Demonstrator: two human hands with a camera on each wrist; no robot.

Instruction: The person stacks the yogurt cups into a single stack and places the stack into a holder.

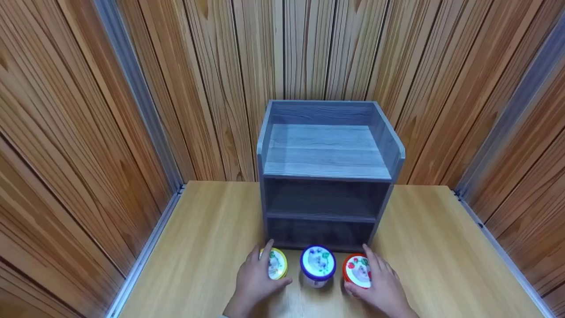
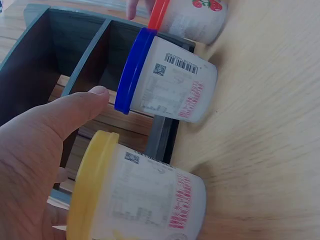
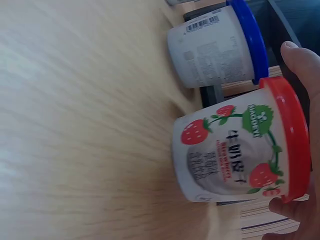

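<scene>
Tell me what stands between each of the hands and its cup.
Nothing visible does. The left hand already holds the yellow-lidded cup, and the right hand holds the red-lidded cup. The blue-lidded cup stands untouched between them.

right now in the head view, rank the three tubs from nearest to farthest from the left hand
1. Yellow-lidded tub, on the left of the row, under the left hand.
2. Blue-lidded tub, in the middle.
3. Red-lidded tub, on the right, at the right hand.

Three tubs [image 1: 317, 265], one shelf unit [image 1: 326, 176]
</scene>
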